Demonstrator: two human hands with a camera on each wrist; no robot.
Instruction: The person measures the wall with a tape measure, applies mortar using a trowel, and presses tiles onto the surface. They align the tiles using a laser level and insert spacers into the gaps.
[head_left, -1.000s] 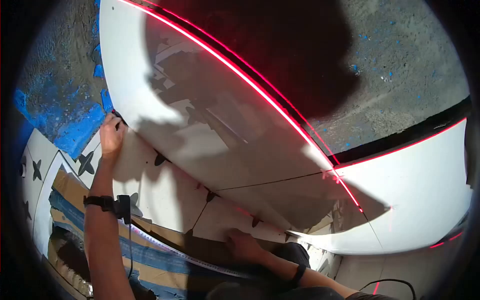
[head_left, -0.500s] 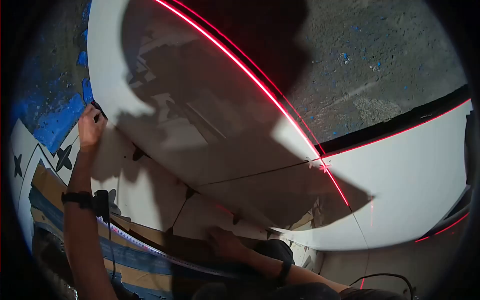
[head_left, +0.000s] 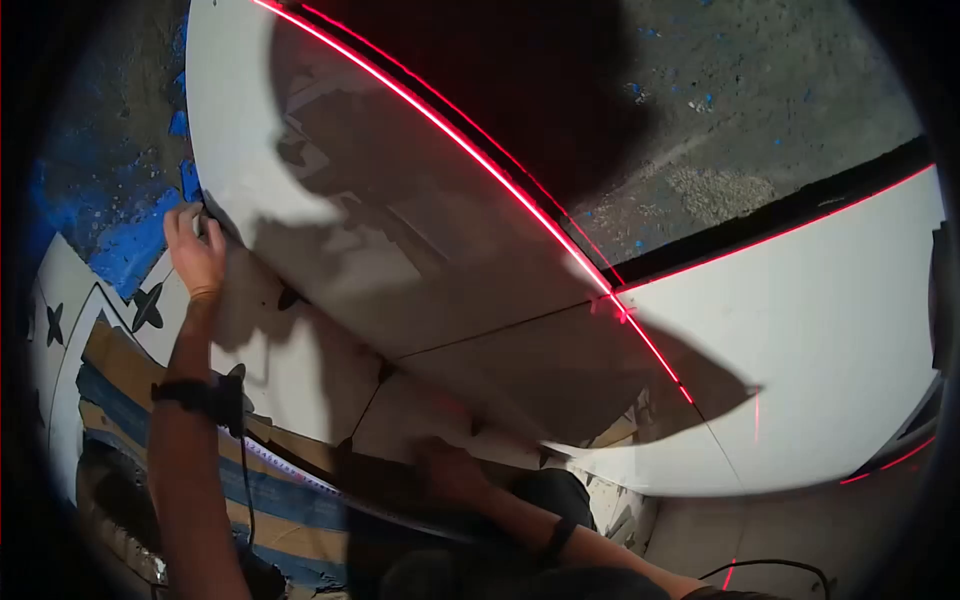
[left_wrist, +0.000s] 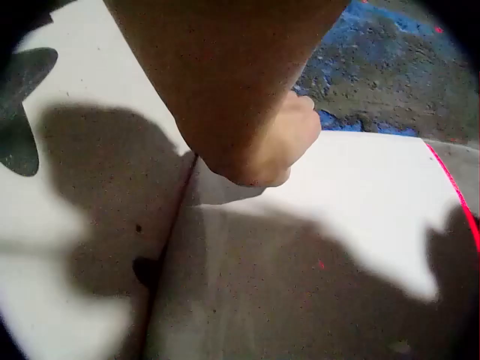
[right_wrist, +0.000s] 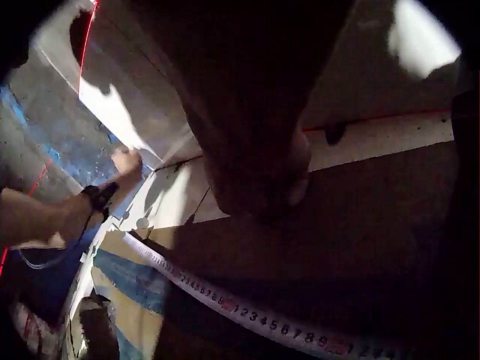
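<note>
At the left corner of the large white curved panel (head_left: 520, 380), my left hand (head_left: 197, 250) has its fingers bent around a small dark object, mostly hidden between thumb and fingers. The left wrist view shows the same hand (left_wrist: 277, 146) at the panel's edge, its fingertips out of sight behind it. Deep in shadow, my right hand (head_left: 450, 472) rests low at the border of the white tiles (head_left: 250, 350) and the cardboard. Its fingers are too dark to read, also in the right wrist view, where the hand (right_wrist: 259, 172) is above a measuring tape (right_wrist: 262, 322).
Cardboard with blue stripes (head_left: 290, 500) lies at the lower left, the tape across it. Rough grey floor (head_left: 720, 110) borders the panel at the upper right; blue-stained floor (head_left: 130, 245) is at the left. Red laser lines cross the panel. A black cable (head_left: 790, 563) loops at lower right.
The head view has shifted slightly back and forth. My left hand's fingers now stand more spread at the panel's corner, and the small dark object shows less. My right hand stays at the cardboard's border.
</note>
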